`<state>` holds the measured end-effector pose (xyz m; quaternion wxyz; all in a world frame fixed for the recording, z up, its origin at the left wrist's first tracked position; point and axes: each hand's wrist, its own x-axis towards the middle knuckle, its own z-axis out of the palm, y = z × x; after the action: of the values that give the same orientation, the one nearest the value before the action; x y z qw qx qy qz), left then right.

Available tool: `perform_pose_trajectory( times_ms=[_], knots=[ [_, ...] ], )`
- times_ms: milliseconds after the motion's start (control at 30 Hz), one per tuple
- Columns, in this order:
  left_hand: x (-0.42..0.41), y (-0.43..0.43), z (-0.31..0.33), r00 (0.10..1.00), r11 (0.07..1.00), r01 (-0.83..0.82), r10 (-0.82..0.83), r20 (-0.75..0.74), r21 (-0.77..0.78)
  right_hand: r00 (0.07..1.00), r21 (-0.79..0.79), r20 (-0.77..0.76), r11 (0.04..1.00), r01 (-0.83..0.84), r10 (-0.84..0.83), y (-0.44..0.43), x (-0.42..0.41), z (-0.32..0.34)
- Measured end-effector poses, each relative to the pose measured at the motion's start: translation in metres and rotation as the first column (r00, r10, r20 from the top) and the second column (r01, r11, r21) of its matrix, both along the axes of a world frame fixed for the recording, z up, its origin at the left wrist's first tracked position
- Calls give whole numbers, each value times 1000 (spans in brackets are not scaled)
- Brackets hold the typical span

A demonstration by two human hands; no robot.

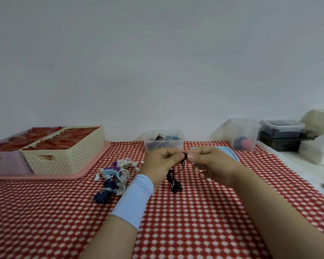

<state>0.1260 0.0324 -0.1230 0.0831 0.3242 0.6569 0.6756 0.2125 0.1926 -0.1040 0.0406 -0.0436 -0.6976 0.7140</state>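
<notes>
Both forearms stretch over the red-checked cloth point(195, 221), a blue sleeve point(133, 199) on my left wrist. My left hand point(161, 161) and right hand point(211, 165) meet above the table. The thumb and forefinger of each pinch the top of a black cord point(174, 181), which hangs in a tangle between my wrists; whether it touches the cloth I cannot tell. Bundled earphones point(112, 178) lie to the left, near a cream basket point(64, 154) on a pink tray point(94, 165). Behind my hands stands a clear tub point(164, 141) of cords, just beside a blue lid point(230, 151).
</notes>
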Motion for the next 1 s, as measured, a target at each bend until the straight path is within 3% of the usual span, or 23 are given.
perform_pose_trajectory(
  times_ms=[167,333,433,500,567,633,667,867,933,1000],
  knots=[
    [-1,-1,-3,999,999,19,-18,31,-32,1000,64,-3,998,3,-2,3,-3,-4],
    [-3,-2,1,993,998,54,-55,104,16,999,-6,-48,1000,16,-16,2,-6,-4],
    [-8,-6,4,994,998,42,-46,100,42,994,184,-47,977,107,-100,0,-6,-6],
    [-11,-9,7,991,997,32,-42,129,76,998,441,-34,895,71,-62,-7,-8,-9],
    [-11,-10,10,990,996,31,-41,133,78,998,691,58,720,-67,37,-16,-11,-13],
    [-12,-12,12,993,998,16,-23,119,55,991,813,126,568,-127,41,-23,-14,-17],
    [-13,-13,14,994,999,5,-9,113,39,993,826,117,553,-109,21,-22,-16,-18],
    [-18,-33,25,991,991,-129,130,29,-37,996,645,88,761,-74,23,-5,-11,-8],
    [-16,-38,28,987,980,-160,156,-48,-121,986,611,166,782,-121,23,-1,-9,-6],
    [-16,-42,30,977,948,-197,168,-133,-249,972,649,233,741,-170,20,0,-10,-7]
  ],
)
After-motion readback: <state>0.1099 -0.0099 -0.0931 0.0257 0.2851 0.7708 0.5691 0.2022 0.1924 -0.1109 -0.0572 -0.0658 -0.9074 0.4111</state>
